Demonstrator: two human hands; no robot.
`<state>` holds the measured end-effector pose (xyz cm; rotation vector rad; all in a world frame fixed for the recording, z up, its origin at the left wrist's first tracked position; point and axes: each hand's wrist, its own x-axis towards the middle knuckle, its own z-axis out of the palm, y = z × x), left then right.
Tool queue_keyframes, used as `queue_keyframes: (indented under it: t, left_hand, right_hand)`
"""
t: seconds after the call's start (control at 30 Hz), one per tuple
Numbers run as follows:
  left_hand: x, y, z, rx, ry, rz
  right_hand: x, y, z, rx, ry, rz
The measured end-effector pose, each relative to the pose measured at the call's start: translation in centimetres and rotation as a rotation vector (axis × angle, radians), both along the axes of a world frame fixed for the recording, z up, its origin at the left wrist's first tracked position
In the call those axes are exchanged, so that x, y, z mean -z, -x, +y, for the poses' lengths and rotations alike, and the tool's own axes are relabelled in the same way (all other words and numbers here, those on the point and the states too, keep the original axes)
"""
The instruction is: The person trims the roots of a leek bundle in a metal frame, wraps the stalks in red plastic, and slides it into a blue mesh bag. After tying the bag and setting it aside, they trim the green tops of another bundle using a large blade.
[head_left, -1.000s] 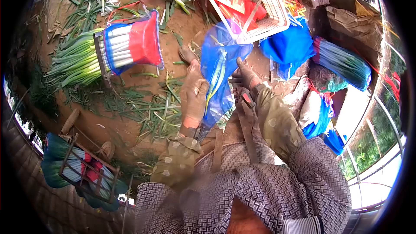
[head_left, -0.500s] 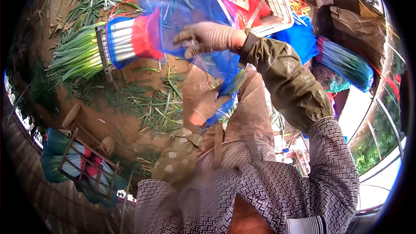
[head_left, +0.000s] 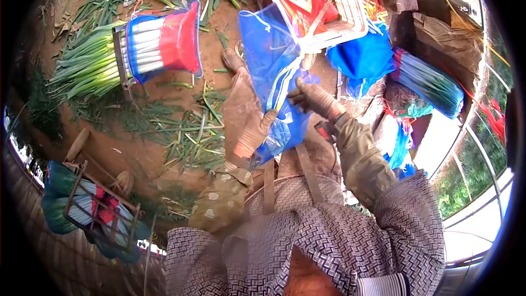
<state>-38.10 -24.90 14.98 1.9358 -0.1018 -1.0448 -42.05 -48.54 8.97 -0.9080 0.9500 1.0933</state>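
A translucent blue mesh bag [head_left: 257, 41] hangs over my lap, with yellow-and-white strips [head_left: 282, 85] running down it. My gloved left hand [head_left: 256, 131] is closed on the bag's lower left edge, at the lower end of the strips. To the right of the strips, my gloved right hand [head_left: 316, 98] is over the bag, thumb raised apart from its half-curled fingers, with nothing visible between them. Further left, a bundle of green onions [head_left: 90, 60] lies in a metal frame [head_left: 120, 57], its white stalk ends inside a blue-and-red mesh bag [head_left: 181, 41].
A white plastic basket [head_left: 350, 19] holding red mesh stands ahead, beside blue mesh [head_left: 364, 57]. A bagged onion bundle [head_left: 430, 82] lies at the right. A cart [head_left: 101, 208] with more bundles stands lower left. Loose green leaves [head_left: 192, 131] litter the dirt floor.
My right hand has drawn back toward my body and down, from the bag's far left side to the right of the strips. The bag has swung right, uncovering the ground beside the onion bundle.
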Motion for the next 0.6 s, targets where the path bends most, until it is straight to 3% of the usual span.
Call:
queue_keyframes:
  t: [0.1,0.2,0.3,0.4,0.43,0.53,0.6]
  left_hand:
    - [-0.3,-0.4,-0.2,-0.005,-0.013,-0.104]
    - [-0.3,0.0,-0.2,0.072,-0.069,-0.056]
    - [2.5,1.1,1.4,0.004,-0.201,-0.041]
    - [9.2,4.0,7.4,-0.188,-0.440,0.299]
    - [9.5,3.5,7.8,-0.251,-0.513,0.412]
    - [9.2,2.5,8.5,-0.330,-0.814,-0.231]
    - [7.6,-1.7,6.0,-0.198,-0.394,-0.113]
  right_hand:
    - [0.0,-0.2,3.0,0.488,0.064,-0.071]
    - [0.1,-2.1,3.3,0.317,0.221,-0.214]
    - [1.1,-2.3,3.2,0.197,0.441,-0.382]
    - [0.0,-2.3,3.3,0.091,0.524,-0.589]
    - [-0.4,-2.3,3.4,0.029,0.536,-0.641]
    - [-2.5,-2.3,3.2,-0.246,0.595,-0.718]
    - [-3.7,-2.4,4.1,-0.195,0.543,-0.717]
